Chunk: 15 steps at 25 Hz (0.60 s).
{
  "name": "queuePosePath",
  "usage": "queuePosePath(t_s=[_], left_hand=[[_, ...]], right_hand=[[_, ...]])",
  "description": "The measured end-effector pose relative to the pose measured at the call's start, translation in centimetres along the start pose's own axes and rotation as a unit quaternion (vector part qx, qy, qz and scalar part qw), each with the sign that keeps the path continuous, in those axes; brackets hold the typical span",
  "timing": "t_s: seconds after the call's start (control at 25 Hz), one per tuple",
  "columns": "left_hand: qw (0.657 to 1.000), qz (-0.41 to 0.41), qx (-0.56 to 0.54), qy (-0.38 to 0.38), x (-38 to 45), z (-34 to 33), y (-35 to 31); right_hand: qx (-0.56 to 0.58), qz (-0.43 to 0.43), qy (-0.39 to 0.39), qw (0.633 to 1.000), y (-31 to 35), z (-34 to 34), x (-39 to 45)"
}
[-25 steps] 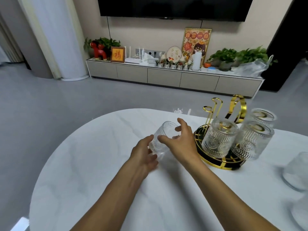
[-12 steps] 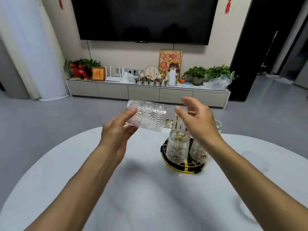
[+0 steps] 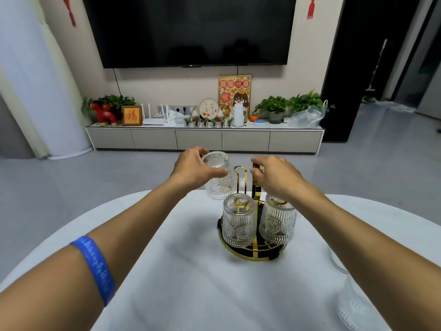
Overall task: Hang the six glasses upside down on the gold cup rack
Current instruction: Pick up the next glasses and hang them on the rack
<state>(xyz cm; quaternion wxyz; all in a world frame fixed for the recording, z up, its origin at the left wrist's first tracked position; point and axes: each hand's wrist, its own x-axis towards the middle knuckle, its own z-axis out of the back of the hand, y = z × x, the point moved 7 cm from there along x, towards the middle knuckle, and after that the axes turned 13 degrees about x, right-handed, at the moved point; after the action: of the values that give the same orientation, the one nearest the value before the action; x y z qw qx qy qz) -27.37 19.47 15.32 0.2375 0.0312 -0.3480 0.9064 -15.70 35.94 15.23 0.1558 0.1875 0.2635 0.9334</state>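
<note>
Two hung glasses: one embossed glass (image 3: 238, 223) and a second embossed glass (image 3: 278, 222) sit upside down on the gold cup rack (image 3: 254, 253), at its near side, just beside each other.
Held glass: a third glass (image 3: 218, 180) is upside down at the rack's far left, mouth low, base up; whether it sits on a peg cannot be told.
Left hand: the left hand (image 3: 194, 168) is wrapped round that third glass near its base, thumb across the front.
Right hand: the right hand (image 3: 278, 177) is curled over the top of the rack's centre post; what the fingers pinch is hidden, so its grip cannot be told.
Free peg: a gold looped peg (image 3: 239, 177) stands bare between the two hands.
Rack: round gold-rimmed base with dark inside, resting on the white bench (image 3: 191, 283).
Spare glasses: two blurred clear glasses (image 3: 353, 306) stand on the bench, well right of the rack and nearer the person.
Wristband: a blue band (image 3: 95, 268) circles the left forearm.
</note>
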Motion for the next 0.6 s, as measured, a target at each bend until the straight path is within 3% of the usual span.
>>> queuePosePath(t_s=[0.6], left_hand=[[0.986, -0.054, 0.113, 0.110, 0.6, -5.1, 1.6]], right_hand=[[0.019, 0.025, -0.009, 0.999, 0.0, 0.1, -0.4]])
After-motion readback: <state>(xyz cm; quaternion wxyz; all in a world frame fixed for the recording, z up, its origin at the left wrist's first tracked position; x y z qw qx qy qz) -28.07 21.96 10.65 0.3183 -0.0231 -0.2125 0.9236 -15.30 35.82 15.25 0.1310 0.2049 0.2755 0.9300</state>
